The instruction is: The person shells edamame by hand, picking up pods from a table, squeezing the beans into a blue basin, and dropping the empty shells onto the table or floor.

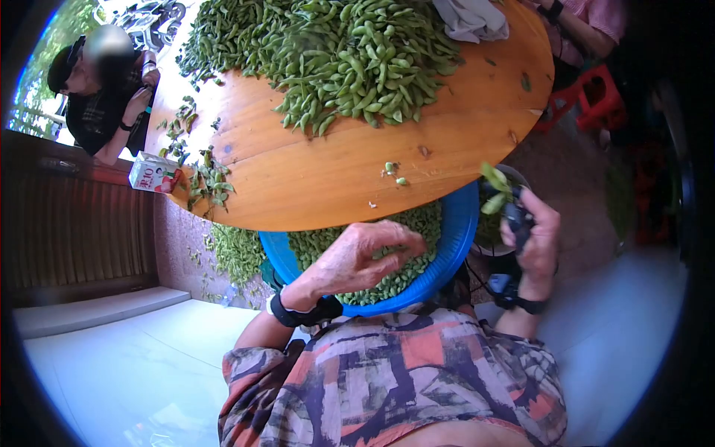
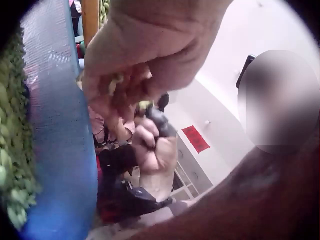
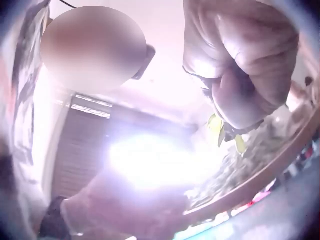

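My left hand (image 1: 365,253) hangs over the blue basin (image 1: 462,223), its fingers curled. A small pale green piece (image 2: 115,84) shows among those fingers in the left wrist view; it is too blurred to tell what it is. Shelled green beans (image 1: 395,287) fill the basin below. To the right of the basin, my right hand (image 1: 540,238) pinches green soybean pods (image 1: 495,190), which stick out past the fingertips. A dark covering (image 1: 518,220) sits on fingers of that hand. In the right wrist view, yellow-green pod ends (image 3: 216,127) poke out below the curled fingers.
A large heap of pods (image 1: 357,59) lies on the round wooden table (image 1: 298,194). Loose leaves, a small drink carton (image 1: 153,175) and a pale cloth (image 1: 473,18) are on it too. Another person (image 1: 97,97) sits at the left. Red stools (image 1: 596,97) stand at the right.
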### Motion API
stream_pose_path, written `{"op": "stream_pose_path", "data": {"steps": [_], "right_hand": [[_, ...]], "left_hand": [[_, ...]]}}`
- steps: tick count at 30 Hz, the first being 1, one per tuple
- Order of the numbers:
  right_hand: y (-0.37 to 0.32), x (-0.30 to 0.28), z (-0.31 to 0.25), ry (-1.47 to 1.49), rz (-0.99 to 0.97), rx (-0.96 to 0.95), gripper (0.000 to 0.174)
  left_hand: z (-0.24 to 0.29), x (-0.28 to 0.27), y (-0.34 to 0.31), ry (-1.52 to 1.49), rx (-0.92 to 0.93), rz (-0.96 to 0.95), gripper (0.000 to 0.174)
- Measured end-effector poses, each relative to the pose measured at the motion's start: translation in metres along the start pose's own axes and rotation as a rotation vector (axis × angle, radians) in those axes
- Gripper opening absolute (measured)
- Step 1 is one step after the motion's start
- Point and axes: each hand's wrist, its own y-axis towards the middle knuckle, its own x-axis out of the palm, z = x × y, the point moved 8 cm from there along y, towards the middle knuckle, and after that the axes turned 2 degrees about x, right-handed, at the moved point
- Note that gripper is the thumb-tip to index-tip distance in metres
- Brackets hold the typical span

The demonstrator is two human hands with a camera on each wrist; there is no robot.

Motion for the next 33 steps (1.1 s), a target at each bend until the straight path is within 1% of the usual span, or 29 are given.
{"op": "stream_pose_path", "data": {"steps": [1,3,4,5,6,7,8,9,10,12,13,14,15,17,18,19,20,21,22,23,24,25,26,27,29,31,32,33], "right_hand": [[-0.001,-0.025,0.009,-0.089,-0.003,0.091,0.046],[0.0,-0.047,-0.01,-0.747,0.069,-0.166,0.025],[-0.001,-0.052,-0.009,-0.888,0.06,-0.035,0.027],[-0.003,-0.057,-0.006,-1.026,0.052,0.1,0.034],[-0.004,-0.06,-0.001,-1.022,0.05,0.086,0.034],[-0.005,-0.072,0.017,-1.041,0.079,0.186,0.035],[-0.007,-0.083,0.033,-1.06,0.108,0.287,0.036],[-0.006,-0.083,0.038,-1.058,0.107,0.277,0.036],[-0.007,-0.085,0.043,-1.058,0.124,0.291,0.035],[-0.008,-0.087,0.049,-1.05,0.142,0.305,0.034],[-0.007,-0.085,0.05,-1.048,0.115,0.27,0.032],[-0.003,-0.082,0.05,-1.043,0.088,0.228,0.029],[-0.002,-0.081,0.051,-1.04,0.088,0.224,0.029],[0.001,-0.08,0.05,-1.008,0.114,0.18,0.024],[0.004,-0.08,0.051,-1.005,0.114,0.178,0.024],[0.006,-0.078,0.054,-1.002,0.091,0.193,0.024],[0.008,-0.077,0.056,-1.0,0.067,0.207,0.023],[0.01,-0.075,0.055,-1.001,0.067,0.205,0.023],[0.011,-0.072,0.056,-1.021,0.052,0.228,0.023],[0.013,-0.069,0.056,-1.041,0.039,0.251,0.022],[0.014,-0.068,0.054,-1.042,0.044,0.25,0.022],[0.014,-0.067,0.053,-1.043,0.046,0.272,0.021],[0.013,-0.068,0.052,-1.044,0.048,0.297,0.021],[0.013,-0.068,0.05,-1.045,0.058,0.297,0.021],[0.009,-0.072,0.048,-0.97,0.09,0.334,0.02],[0.006,-0.078,0.053,-1.003,0.077,0.335,0.019],[0.005,-0.079,0.056,-1.033,0.057,0.333,0.018],[0.005,-0.078,0.055,-1.033,0.066,0.343,0.018]], "left_hand": [[0.012,-0.012,0.002,0.054,0.062,0.116,0.023],[0.034,-0.029,0.011,0.427,0.213,0.226,0.027],[0.035,-0.034,0.018,0.439,0.216,0.238,0.027],[0.033,-0.04,0.025,0.585,0.195,0.296,0.028],[0.031,-0.045,0.032,0.728,0.172,0.353,0.03],[0.023,-0.048,0.038,0.736,0.172,0.363,0.03],[0.009,-0.048,0.045,0.858,0.149,0.351,0.03],[0.006,-0.048,0.05,0.978,0.125,0.337,0.03],[0.005,-0.045,0.051,0.984,0.125,0.339,0.03],[0.012,-0.023,0.045,0.793,0.244,0.198,0.022],[0.017,-0.021,0.037,0.797,0.243,0.2,0.022],[0.012,0.002,0.028,0.824,0.212,-0.157,0.021],[0.005,0.021,0.01,0.828,0.175,-0.52,0.02],[0.02,0.016,-0.01,0.32,0.124,-0.588,0.017],[0.031,0.001,-0.008,0.272,0.121,-0.533,0.018],[0.038,-0.021,-0.002,0.383,0.18,-0.455,0.018],[0.036,-0.053,0.005,0.458,0.213,-0.307,0.016],[0.039,-0.094,0.019,0.438,0.109,-0.067,0.018],[0.039,-0.139,0.03,0.66,0.001,0.104,0.023],[0.042,-0.188,0.043,0.72,0.065,0.328,0.024],[0.043,-0.235,0.053,0.924,0.232,0.507,0.024],[0.057,-0.266,0.064,1.108,0.188,0.637,0.023],[0.066,-0.288,0.077,1.437,0.228,0.662,0.024],[0.068,-0.309,0.085,1.365,0.311,0.783,0.026],[0.068,-0.327,0.105,1.462,0.308,0.765,0.027],[0.049,-0.345,0.128,1.503,0.267,0.654,0.025],[0.031,-0.357,0.135,1.484,0.389,0.59,0.031],[0.033,-0.359,0.133,1.477,0.399,0.582,0.031]]}}
